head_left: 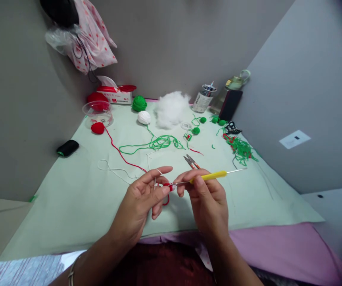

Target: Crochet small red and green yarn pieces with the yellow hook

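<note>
My left hand (147, 196) pinches a small red and white crochet piece (171, 186) between thumb and fingers. White yarn runs over the raised index finger, and a red strand (123, 157) leads from a red yarn ball (97, 128) toward this hand. In my right hand (208, 194) is a crochet hook (212, 176) with a yellow handle, gripped near the middle. Its left tip meets the crochet piece; the other metal end points right. A loop of red yarn hangs below the left fingers. Just beyond the right hand lie thread snips (191, 161), partly covered by it.
Green yarn (162, 142) lies tangled mid-table, near a white ball (144, 117), a green ball (139, 103) and white stuffing (172, 109). Yarn scraps (242, 151), a phone (231, 105) and a can (204, 99) are right. At left stand a plastic tub (98, 115) and black spool (68, 148).
</note>
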Action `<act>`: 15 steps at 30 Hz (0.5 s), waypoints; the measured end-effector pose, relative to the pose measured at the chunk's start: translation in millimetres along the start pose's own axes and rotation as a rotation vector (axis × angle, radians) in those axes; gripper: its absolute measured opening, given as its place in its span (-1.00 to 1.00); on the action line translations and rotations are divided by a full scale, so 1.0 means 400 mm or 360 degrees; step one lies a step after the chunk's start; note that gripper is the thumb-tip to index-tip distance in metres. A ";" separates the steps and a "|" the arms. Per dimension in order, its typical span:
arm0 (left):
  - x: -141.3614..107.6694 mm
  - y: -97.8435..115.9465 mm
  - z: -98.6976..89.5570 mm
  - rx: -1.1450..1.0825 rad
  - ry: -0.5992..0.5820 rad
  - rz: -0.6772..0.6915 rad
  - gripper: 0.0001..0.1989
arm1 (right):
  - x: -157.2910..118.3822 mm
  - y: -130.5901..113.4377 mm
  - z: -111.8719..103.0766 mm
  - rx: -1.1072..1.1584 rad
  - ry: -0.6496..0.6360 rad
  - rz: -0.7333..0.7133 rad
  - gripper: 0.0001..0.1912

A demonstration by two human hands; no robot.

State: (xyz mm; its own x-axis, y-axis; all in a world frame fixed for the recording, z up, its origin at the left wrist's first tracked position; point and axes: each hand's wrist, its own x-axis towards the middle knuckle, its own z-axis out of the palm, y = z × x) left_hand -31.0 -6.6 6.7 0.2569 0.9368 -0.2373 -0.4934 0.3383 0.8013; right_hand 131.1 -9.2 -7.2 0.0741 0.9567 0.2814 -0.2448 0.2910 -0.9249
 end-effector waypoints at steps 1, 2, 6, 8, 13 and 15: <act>-0.001 0.002 0.000 0.0013 0.0000 0.0013 -0.64 | -0.003 -0.004 0.000 -0.0030 -0.0021 -0.0029 -0.75; -0.002 0.003 0.000 0.0030 0.0008 0.0039 -0.64 | -0.007 -0.008 0.000 -0.0099 -0.0042 -0.0077 -0.75; -0.006 -0.005 0.001 0.0189 0.0126 0.0197 -0.66 | -0.030 -0.010 -0.001 -0.0676 -0.0157 -0.0451 -0.73; -0.008 -0.013 0.002 0.0278 0.0212 0.0266 -0.64 | -0.039 0.002 0.000 -0.0979 -0.0247 -0.0719 -0.70; 0.002 -0.017 0.002 -0.0034 0.0051 -0.0004 -0.40 | -0.041 0.034 -0.002 -0.1391 -0.0147 -0.1074 -0.58; 0.008 -0.007 -0.002 -0.0225 -0.0051 -0.0167 -0.47 | -0.034 0.030 -0.003 -0.1153 -0.0073 -0.0909 -0.65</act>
State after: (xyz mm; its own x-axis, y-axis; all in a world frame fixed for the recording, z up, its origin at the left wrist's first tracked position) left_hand -29.4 -4.3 3.5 0.3380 0.8933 -0.2961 -0.5738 0.4450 0.6876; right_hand 128.4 -18.6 -22.3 -0.0446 0.6716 0.7396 0.4831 0.6625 -0.5725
